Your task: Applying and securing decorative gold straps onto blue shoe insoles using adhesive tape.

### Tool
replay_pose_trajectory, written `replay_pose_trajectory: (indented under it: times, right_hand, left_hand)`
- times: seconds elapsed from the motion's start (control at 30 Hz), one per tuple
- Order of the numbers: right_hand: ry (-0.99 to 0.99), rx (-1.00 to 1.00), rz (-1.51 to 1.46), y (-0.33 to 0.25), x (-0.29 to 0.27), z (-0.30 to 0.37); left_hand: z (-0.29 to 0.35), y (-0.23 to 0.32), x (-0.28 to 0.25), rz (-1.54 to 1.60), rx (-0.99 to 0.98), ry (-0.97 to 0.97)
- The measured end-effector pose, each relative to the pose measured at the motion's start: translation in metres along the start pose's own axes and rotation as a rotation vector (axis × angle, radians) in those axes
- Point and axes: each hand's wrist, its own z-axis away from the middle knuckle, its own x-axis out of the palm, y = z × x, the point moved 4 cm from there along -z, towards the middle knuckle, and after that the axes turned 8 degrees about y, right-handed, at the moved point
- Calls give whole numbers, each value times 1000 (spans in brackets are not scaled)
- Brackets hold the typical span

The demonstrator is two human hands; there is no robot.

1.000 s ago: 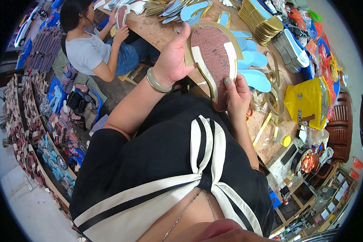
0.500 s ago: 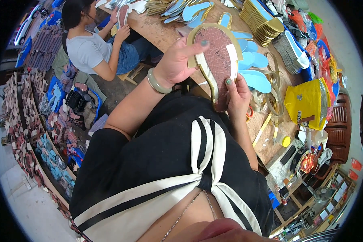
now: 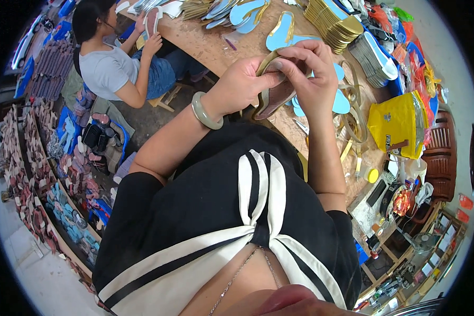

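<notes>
A reddish-brown insole (image 3: 273,101) with a gold edge strip is held up in front of me, over the table's near edge. My left hand (image 3: 238,87) grips its left side, thumb laid over the upper face. On the far right side my right hand (image 3: 317,76) pinches the edge strip, its fingers curled over the rim. The far end of the insole is partly hidden behind the fingers. Light-blue sole pieces (image 3: 342,102) with gold edging lie just beyond my right hand, and another blue one (image 3: 282,30) rests farther back.
Stacks of gold-edged soles (image 3: 329,23) and grey ones (image 3: 374,60) stand at the far right. A yellow bag (image 3: 395,124), a yellow-lidded jar (image 3: 372,175) and looped gold strips (image 3: 359,126) are to the right. Seated at far left, a co-worker (image 3: 108,68) holds another insole (image 3: 152,22).
The insole has lowered and tilted. My right hand moved from its near end up to the far right edge and now pinches the strip there.
</notes>
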Motion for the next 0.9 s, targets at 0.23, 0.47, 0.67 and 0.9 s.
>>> replay_pose_trajectory:
  times: [0.23, 0.47, 0.67, 0.9]
  right_hand:
    - [-95, 353, -460, 16, 13, 4]
    - [313, 500, -973, 54, -12, -20]
    - [-308, 622, -52, 64, -64, 35]
    - [-799, 617, 446, 119, -100, 135]
  left_hand:
    - [3, 2, -6, -101, 57, -46]
    - [-3, -14, -17, -80, -31, 10]
    - [-19, -22, -54, 466, -78, 81]
    - [-25, -30, -66, 669, -121, 69]
